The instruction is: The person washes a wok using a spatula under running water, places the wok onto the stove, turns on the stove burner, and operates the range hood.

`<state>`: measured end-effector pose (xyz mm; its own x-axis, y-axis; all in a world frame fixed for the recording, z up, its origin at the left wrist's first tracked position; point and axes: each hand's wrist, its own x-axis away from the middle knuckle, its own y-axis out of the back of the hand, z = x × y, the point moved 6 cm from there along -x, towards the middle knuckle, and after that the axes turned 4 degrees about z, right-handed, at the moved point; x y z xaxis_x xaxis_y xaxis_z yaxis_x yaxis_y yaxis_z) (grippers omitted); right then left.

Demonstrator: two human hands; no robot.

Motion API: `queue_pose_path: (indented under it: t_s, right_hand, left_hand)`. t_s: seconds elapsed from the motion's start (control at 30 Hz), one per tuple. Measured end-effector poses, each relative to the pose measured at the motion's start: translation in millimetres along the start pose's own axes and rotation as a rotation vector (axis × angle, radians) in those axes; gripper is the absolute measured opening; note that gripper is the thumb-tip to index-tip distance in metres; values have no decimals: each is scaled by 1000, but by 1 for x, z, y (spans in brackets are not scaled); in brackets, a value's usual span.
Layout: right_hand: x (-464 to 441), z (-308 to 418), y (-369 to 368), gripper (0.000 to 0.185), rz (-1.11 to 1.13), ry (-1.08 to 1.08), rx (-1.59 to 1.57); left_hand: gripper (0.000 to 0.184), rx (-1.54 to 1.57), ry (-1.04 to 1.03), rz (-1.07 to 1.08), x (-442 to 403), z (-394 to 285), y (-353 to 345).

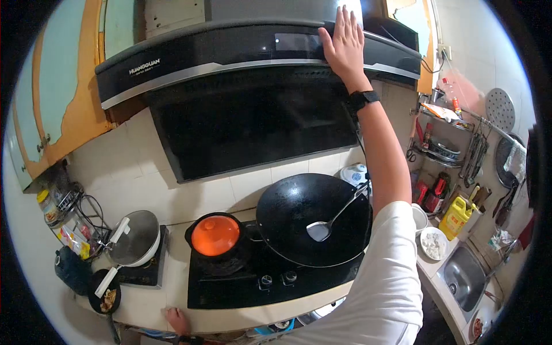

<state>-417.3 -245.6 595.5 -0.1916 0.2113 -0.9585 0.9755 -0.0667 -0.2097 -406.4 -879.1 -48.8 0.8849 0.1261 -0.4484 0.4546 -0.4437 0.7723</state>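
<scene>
My right hand [347, 49] is raised high, its palm flat against the front of the black range hood [230, 49], beside the dark display panel. Its fingers are stretched out and it holds nothing. A dark band circles that wrist. My left hand [177, 321] rests at the front edge of the counter [178, 270], small in view, with its fingers partly bent and nothing visible in them. Below the hood, a large black wok [293, 207] sits on the gas stove [241, 296]. A metal spatula [319, 230] leans inside the wok, its handle over the rim.
A pot with an orange lid [215, 234] stands left of the wok. Further left are a white-handled pan [135, 238] and a small pan with food [105, 293]. At right are a yellow bottle [455, 217], a white bowl [433, 244] and a sink [463, 276].
</scene>
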Motion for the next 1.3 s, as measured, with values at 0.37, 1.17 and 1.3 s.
queue_pose_path:
  t_s: [0.37, 1.17, 1.3]
  right_hand:
    - [-25, 110, 7, 71, 164, 167, -98]
    - [31, 13, 50, 29, -138, 61, 4]
    - [51, -58, 42, 64, -69, -303, 163]
  left_hand:
    - [21, 30, 84, 58, -1, 12, -9]
    - [41, 39, -79, 30, -2, 70, -36]
    - [32, 283, 61, 179, 0, 72, -41]
